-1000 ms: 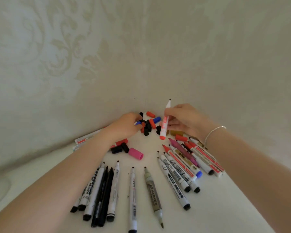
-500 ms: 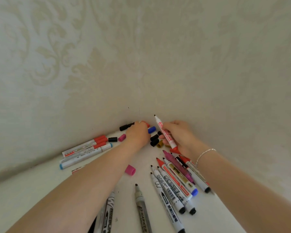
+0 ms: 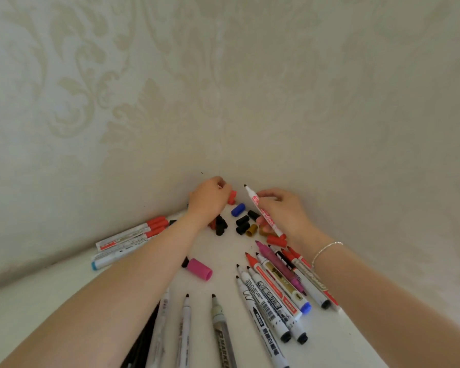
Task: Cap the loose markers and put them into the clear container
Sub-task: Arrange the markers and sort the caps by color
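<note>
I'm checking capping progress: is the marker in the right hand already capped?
No: the marker held by the right hand shows a bare dark tip.

Loose caps (image 3: 243, 224) clustered at far edge of table (image 3: 37, 309), against wall (image 3: 223, 88). Capped markers (image 3: 133, 239) lie left of them. Uncapped markers (image 3: 276, 285) fan out nearer, on the right; more (image 3: 186, 330) in front, centre. Large cap (image 3: 199, 269) between.
</note>
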Available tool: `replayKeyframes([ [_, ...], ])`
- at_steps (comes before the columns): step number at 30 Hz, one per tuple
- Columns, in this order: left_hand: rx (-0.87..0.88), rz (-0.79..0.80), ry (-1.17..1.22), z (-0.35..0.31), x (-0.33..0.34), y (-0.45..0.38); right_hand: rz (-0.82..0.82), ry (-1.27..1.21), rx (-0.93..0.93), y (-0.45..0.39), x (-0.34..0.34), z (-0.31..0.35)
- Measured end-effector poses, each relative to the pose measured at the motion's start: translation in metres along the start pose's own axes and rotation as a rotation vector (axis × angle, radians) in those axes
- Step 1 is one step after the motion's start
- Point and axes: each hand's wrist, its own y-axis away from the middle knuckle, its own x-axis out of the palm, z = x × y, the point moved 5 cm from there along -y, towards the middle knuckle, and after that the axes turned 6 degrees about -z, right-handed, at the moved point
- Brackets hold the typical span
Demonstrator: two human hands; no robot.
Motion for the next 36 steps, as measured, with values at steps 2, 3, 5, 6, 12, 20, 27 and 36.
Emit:
replayKeyframes([
  [2,-0.165,0.129,0.341,-0.005,-0.009,0.008,0.016,0.029,-0.028,0.002,0.003,0.003],
  [3,-0.257,0.188,0.443,-0.007,-0.012,0.013,0.028,0.045,-0.039,0.003,0.005,0.005],
  [5,-0.379,0.251,0.543,-0.007,-0.017,0.023,0.042,0.072,-0.054,0.005,0.011,0.007],
  [6,-0.406,0.263,0.566,-0.007,-0.018,0.026,0.039,0.079,-0.059,0.006,0.013,0.007],
  [12,-0.457,0.24,0.652,-0.005,-0.023,0.033,-0.002,0.098,-0.083,0.009,0.016,0.01],
  [20,-0.383,0.295,0.557,-0.002,-0.028,0.034,0.061,0.183,-0.103,0.012,0.025,0.009],
  [27,-0.279,0.366,0.666,0.0,-0.027,0.031,0.092,0.182,-0.175,0.012,0.04,0.008],
  [36,-0.248,0.372,0.607,0.001,-0.029,0.037,0.212,0.147,-0.21,0.018,0.055,0.014],
])
